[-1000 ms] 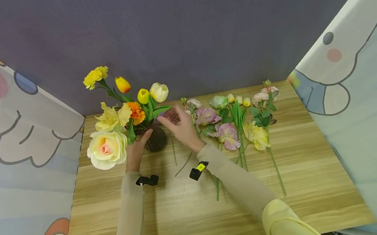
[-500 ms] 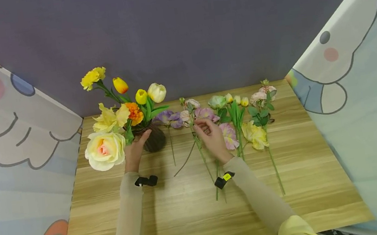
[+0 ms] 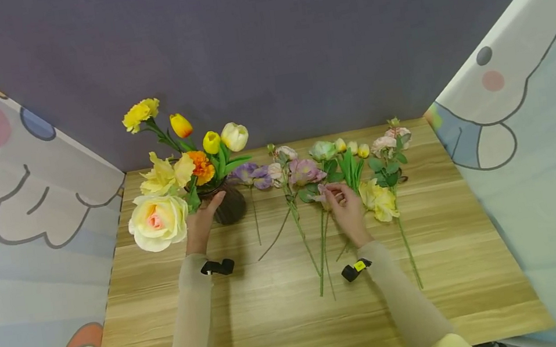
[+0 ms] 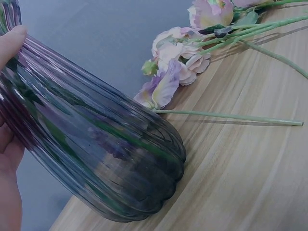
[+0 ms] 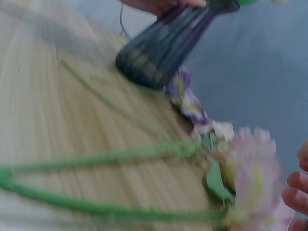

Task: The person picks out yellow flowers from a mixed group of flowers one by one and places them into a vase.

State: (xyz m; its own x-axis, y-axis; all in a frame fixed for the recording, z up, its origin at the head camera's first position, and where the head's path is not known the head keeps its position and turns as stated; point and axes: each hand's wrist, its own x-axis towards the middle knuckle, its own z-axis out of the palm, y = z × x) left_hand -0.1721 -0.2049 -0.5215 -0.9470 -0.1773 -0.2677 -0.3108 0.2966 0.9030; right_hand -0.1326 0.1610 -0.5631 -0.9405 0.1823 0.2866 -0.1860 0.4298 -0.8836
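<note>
Watching the head view, I log the left hand [image 3: 200, 222] wrapped round the dark ribbed glass vase [image 3: 230, 203] at the back left of the wooden table [image 3: 286, 313], thumb up near the neck. Left wrist view confirms it: a fingertip lies on the upper ribs of the vase [image 4: 96, 154] and the palm sits against its side, so the fingers are curled on the glass. The vase stands on the table and carries a bouquet: a large cream rose [image 3: 157, 220], a pale yellow bloom [image 3: 162, 174], an orange flower [image 3: 201, 166], a yellow tulip [image 3: 210, 142], a white tulip [image 3: 234, 136], an orange tulip [image 3: 181, 125] and a yellow carnation [image 3: 140, 112].

Right hand [image 3: 347, 211] rests over the row of loose stems lying flat at mid-table. Its fingertips touch the pink flower [image 3: 320, 197] beside the yellow rose [image 3: 379, 200]. I cannot tell whether the fingers pinch the bloom or only touch it; the right wrist view is blurred, showing the pink flower [image 5: 250, 178], its green stem [image 5: 106, 159] and fingertips [image 5: 296, 192] at the frame edge.

A purple flower [image 3: 249, 174] lies just beside the vase, its stem pointing toward me. Green-leaved tulip buds [image 3: 349, 152] and a pale pink spray [image 3: 387, 144] lie further right.
</note>
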